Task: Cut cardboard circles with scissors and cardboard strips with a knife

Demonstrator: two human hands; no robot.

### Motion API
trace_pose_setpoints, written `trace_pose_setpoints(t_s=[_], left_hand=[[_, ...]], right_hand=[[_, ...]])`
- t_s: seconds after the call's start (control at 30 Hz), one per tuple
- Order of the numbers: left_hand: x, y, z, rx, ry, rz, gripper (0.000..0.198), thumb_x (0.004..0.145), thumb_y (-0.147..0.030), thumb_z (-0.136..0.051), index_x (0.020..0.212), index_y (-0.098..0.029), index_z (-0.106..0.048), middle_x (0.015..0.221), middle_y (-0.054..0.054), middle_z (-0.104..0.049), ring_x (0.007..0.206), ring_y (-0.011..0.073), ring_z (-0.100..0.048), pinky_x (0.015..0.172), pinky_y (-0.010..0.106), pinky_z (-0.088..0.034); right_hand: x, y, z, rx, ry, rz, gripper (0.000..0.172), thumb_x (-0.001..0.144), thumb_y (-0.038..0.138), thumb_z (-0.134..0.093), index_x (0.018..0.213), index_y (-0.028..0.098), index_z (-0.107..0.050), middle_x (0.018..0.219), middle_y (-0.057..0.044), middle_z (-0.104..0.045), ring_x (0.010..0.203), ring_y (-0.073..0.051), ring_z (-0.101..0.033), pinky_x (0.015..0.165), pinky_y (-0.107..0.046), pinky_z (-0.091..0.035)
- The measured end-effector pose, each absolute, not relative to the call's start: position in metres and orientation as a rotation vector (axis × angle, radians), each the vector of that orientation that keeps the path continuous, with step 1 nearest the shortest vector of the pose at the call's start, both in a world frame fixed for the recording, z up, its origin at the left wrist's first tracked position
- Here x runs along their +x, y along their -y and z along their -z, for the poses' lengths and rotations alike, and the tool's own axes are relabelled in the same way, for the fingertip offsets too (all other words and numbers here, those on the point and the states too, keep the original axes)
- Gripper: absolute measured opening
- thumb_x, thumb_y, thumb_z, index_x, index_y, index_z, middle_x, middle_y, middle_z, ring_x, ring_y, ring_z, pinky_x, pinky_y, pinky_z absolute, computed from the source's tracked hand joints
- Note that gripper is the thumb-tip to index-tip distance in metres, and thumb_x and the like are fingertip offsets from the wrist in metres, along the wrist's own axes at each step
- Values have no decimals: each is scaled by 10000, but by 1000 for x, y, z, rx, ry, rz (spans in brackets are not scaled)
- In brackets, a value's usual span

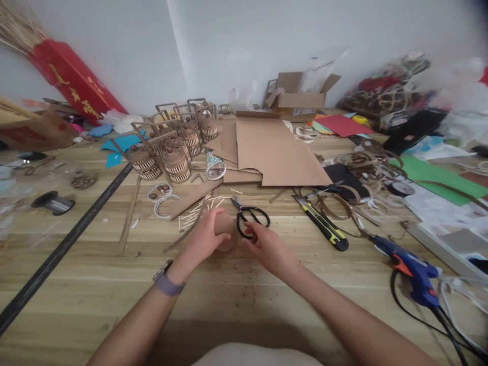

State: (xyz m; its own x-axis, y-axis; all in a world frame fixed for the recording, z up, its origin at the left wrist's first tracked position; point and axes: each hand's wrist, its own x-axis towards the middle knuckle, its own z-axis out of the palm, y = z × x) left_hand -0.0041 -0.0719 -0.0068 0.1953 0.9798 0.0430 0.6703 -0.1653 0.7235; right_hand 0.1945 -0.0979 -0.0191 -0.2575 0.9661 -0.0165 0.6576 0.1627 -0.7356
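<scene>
My left hand, with a watch on a purple band at the wrist, is closed around a small round piece of brown cardboard just above the table. To its right, the fingers of my right hand are bent together at the near loop of the black-handled scissors. The blades point away and to the left. Beyond the left hand lie scattered short pale sticks and a strip of cardboard.
Several small lidded baskets with handles stand at the back left. Cardboard sheets lie ahead. Rightward are a yellow-black utility knife, a blue glue gun with cables, and tangled brown strips. A spool sits left.
</scene>
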Motion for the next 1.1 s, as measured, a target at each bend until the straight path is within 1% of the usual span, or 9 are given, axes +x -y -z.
trace_pose_setpoints(t_s=[0.13,0.23,0.33,0.43,0.53,0.7,0.87,0.97,1.1], left_hand=[[3,98,3,1725,-1500,-902,418,895,-261,-575,1301,-211,-486,1332,113,-623,1226,268,-608,1041,441,-475],[8,111,4,1345,-1415,-1104,467,916,-348,-565,1350,-194,-487,1212,103,-692,1107,248,-672,900,367,-539],[15,118,4,777,-1286,-1225,505,773,-340,-752,1234,-195,-604,1057,62,-746,983,225,-711,699,252,-525],[26,125,1,583,-1206,-1192,437,693,-314,-815,1076,-184,-650,996,62,-767,903,213,-734,621,221,-505],[41,132,-5,505,-1141,-1164,369,730,-362,-791,1016,-177,-650,968,80,-779,884,229,-744,649,260,-538],[58,142,-10,347,-1035,-1147,322,888,-445,-629,1033,-168,-702,1011,104,-786,1014,241,-720,835,305,-558],[64,149,-5,275,-1006,-1127,330,914,-458,-607,1027,-171,-726,945,95,-787,955,246,-725,823,315,-556],[65,151,-7,192,-987,-1098,432,979,-489,-488,976,-135,-735,856,99,-771,845,230,-724,751,306,-547],[66,154,-13,133,-965,-1019,548,1041,-536,-342,1036,-143,-725,927,93,-774,884,210,-720,755,285,-527]], right_hand=[[194,104,23,-1414,1808,-1139,96,891,174,-567,920,189,-657,712,7,-681,591,-150,-622,549,-245,-487],[209,108,19,-1387,1685,-1190,162,892,275,-543,742,216,-560,552,58,-507,500,-131,-493,490,-237,-409],[227,111,10,-1378,1575,-1187,185,898,386,-517,837,218,-563,561,73,-439,499,-131,-444,493,-246,-381],[232,117,3,-1358,1526,-1212,301,876,413,-534,1078,194,-572,604,75,-469,510,-138,-473,500,-252,-390],[225,123,2,-1349,1537,-1236,376,847,354,-568,1180,182,-553,614,76,-498,516,-143,-495,496,-251,-394],[212,131,5,-1357,1616,-1274,379,845,257,-570,1214,168,-582,614,67,-547,518,-150,-547,495,-253,-435],[206,142,0,-1443,1746,-1150,339,866,200,-600,1201,171,-648,733,-11,-684,637,-195,-660,633,-326,-534],[203,149,-6,-1521,1820,-952,454,832,204,-687,1280,148,-643,942,-113,-732,871,-300,-699,829,-486,-554],[201,156,-10,-1280,2177,-557,698,737,222,-848,1379,128,-590,1422,-223,-587,1318,-401,-529,1094,-588,-436]])
